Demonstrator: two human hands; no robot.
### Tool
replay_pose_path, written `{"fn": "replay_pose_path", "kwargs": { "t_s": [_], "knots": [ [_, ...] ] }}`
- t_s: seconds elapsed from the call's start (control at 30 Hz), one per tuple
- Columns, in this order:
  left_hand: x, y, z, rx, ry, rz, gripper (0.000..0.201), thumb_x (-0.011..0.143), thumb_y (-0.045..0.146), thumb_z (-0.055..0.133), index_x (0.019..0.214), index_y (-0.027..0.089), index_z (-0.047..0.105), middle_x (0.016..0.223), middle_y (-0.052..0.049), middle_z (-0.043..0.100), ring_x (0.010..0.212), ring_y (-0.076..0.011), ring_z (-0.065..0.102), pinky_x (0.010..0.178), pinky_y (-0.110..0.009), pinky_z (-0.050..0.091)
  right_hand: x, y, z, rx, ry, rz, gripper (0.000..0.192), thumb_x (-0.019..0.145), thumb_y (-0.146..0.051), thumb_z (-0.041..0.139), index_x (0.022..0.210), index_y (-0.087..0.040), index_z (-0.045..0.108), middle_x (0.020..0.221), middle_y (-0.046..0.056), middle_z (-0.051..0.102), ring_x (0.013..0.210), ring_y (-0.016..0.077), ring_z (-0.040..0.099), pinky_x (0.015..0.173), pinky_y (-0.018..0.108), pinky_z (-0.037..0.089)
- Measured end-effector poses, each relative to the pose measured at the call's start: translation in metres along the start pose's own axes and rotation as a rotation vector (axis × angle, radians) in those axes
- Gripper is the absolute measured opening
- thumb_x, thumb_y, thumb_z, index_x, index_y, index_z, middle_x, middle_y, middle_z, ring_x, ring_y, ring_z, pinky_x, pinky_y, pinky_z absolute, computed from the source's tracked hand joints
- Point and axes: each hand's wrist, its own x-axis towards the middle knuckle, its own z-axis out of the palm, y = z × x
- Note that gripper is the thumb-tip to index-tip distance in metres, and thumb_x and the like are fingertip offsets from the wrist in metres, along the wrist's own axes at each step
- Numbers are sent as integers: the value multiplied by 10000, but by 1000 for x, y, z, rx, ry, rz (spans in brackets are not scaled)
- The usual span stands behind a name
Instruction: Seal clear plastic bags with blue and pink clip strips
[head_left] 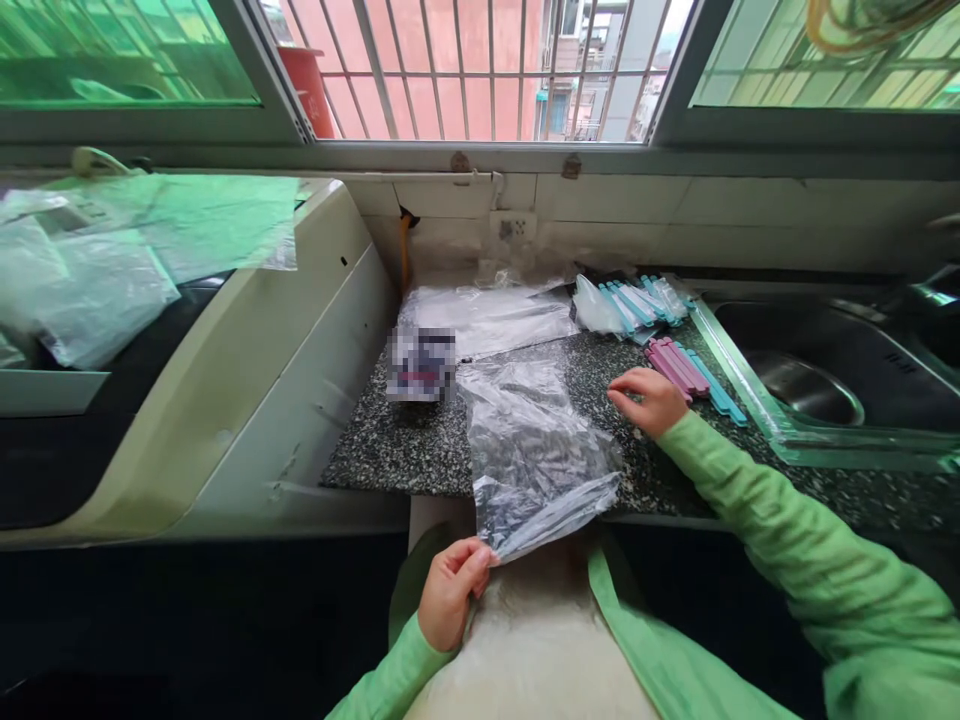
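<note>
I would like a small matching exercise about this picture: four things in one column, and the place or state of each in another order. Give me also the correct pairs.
Column one
1. left hand
2. right hand
3. pink strips
4. white wall socket

Column two
A. lying beside loose blue strips
B. on the tiled wall
C. loosely curled, nothing seen in its grasp
D. pinching the near edge of a clear plastic bag

Right pairs: 1-D, 2-C, 3-A, 4-B

Glossy, crinkled plastic bag [540, 445], speckled stone-look countertop [397, 445], shiny metal sink [806, 385]
</note>
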Motion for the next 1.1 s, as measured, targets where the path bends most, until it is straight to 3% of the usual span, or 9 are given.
{"fn": "replay_pose_path", "kwargs": {
  "t_s": [0.1, 0.17, 0.3, 0.43, 0.87, 1.0, 1.1],
  "knots": [
    [-4, 1, -1, -18, 19, -2, 332, 646, 441, 648, 617, 113, 606, 440, 47, 401, 430, -42, 297, 445, -205, 206, 42, 5, 26, 136, -227, 365, 235, 757, -337, 517, 809, -155, 657, 755, 50, 669, 659, 139, 586, 614, 241, 453],
    [-6, 2, -1, -35, 41, -5, 335, 638, 443, 651, 608, 115, 594, 442, 48, 399, 429, -41, 297, 441, -203, 208, 67, 3, 43, 117, -325, 472, 257, 740, -351, 533, 824, -147, 664, 782, 52, 677, 685, 136, 593, 631, 226, 447],
    [-7, 4, -2, -54, 70, -11, 339, 626, 445, 656, 594, 118, 577, 433, 54, 382, 425, -42, 299, 435, -199, 211, 97, -2, 65, 76, -401, 488, 223, 664, -357, 600, 711, -153, 676, 666, 31, 662, 604, 133, 571, 552, 218, 415],
    [-6, 0, -3, -51, 75, -12, 338, 635, 446, 649, 601, 118, 573, 434, 53, 387, 427, -45, 302, 436, -198, 217, 104, -4, 72, 39, -460, 480, 105, 611, -250, 624, 621, -152, 662, 568, 9, 631, 537, 110, 536, 500, 196, 382],
    [2, -6, -7, 12, 59, -17, 337, 669, 454, 624, 642, 121, 585, 430, 61, 366, 426, -45, 291, 439, -201, 212, 105, 20, 63, -85, -391, 517, 143, 667, -248, 571, 709, -163, 678, 696, 36, 666, 649, 151, 586, 593, 223, 424],
    [6, -2, -4, -9, 64, 12, 332, 672, 454, 621, 647, 124, 582, 428, 61, 365, 427, -48, 299, 442, -201, 223, 103, 19, 59, -82, -380, 496, 142, 675, -236, 568, 740, -165, 672, 725, 35, 665, 674, 151, 584, 630, 230, 433],
    [8, 3, 0, -17, 68, 15, 355, 656, 477, 628, 646, 126, 574, 426, 61, 364, 422, -50, 303, 434, -201, 229, 88, 17, 47, -74, -298, 413, 160, 695, -248, 553, 788, -169, 657, 768, 38, 656, 699, 147, 573, 665, 241, 438]
  ]
}}
